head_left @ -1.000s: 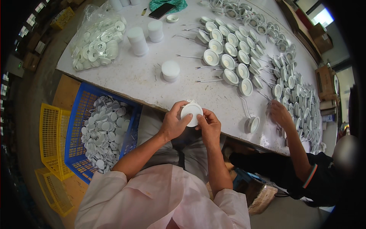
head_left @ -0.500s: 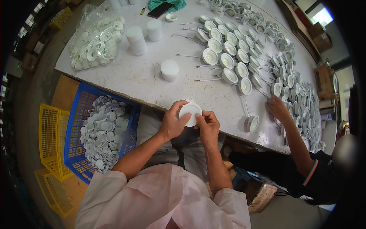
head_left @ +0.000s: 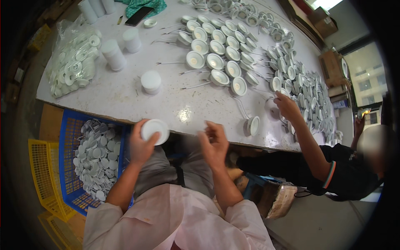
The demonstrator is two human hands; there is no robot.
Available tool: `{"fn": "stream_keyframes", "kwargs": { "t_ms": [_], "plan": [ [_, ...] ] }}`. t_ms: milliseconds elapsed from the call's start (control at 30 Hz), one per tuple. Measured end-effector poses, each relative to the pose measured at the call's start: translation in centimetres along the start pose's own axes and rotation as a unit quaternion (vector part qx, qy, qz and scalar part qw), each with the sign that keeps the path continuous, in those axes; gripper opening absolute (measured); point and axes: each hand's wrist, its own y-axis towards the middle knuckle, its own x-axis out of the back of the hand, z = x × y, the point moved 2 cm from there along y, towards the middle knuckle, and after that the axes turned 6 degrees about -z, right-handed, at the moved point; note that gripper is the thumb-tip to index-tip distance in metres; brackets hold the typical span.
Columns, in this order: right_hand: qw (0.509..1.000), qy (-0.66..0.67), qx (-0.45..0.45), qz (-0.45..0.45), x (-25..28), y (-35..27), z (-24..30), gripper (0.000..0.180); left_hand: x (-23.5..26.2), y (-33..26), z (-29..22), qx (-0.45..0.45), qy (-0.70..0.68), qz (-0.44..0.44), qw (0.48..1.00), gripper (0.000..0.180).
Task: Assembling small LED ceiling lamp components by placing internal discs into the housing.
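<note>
- The seated person's left hand [head_left: 141,145] grips a white round downlight ring [head_left: 155,131], thumb pressed over its face, fingers around the outer edge.
- That ring is up in front of the lap, just by the near edge of the white worktable [head_left: 121,102].
- The right hand [head_left: 214,144], a little blurred, is well apart from it, fingers loosely parted and half curled near the table edge.
- Further right, one wired downlight [head_left: 253,126] sits on its side close to the edge.
- Past it I can see a co-worker's hand [head_left: 288,109] at the crowded downlights; its exact grip I cannot tell.
- A short stack of white discs [head_left: 151,81] stands ahead of the left hand.
- Down to the left, a blue plastic crate [head_left: 66,166] holds a heap of pale round pieces [head_left: 98,154].
</note>
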Motion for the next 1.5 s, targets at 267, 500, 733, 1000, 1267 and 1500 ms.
{"fn": "stream_keyframes", "kwargs": {
  "t_ms": [267,500,733,1000,1267,1500],
  "plan": [
    [0.900,-0.390,0.078,-0.178,14.0,4.9,-6.6,0.076,16.9,-1.4,19.3,0.319,-0.066,-0.199,0.924,0.034],
    [0.943,-0.286,-0.019,-0.172,13.2,5.5,-7.1,0.077,36.7,-8.4,39.6,0.327,0.010,-0.279,0.903,0.027],
    [0.936,-0.257,0.098,-0.221,13.7,3.9,-3.4,0.076,39.5,-7.6,39.0,0.288,0.393,-0.223,0.845,0.058],
    [0.967,-0.128,0.216,0.039,6.6,1.9,2.6,0.083,6.7,-2.2,1.2,-0.049,-0.077,0.128,0.988,0.058],
    [0.923,-0.034,0.219,0.315,0.2,-2.3,3.9,0.089,-0.1,-2.4,-5.3,-0.084,-0.012,0.349,0.933,0.097],
    [0.915,-0.078,0.259,0.298,-0.1,-1.5,4.3,0.095,-1.1,-2.1,-4.1,0.066,-0.229,0.387,0.891,0.094]
  ]
}}
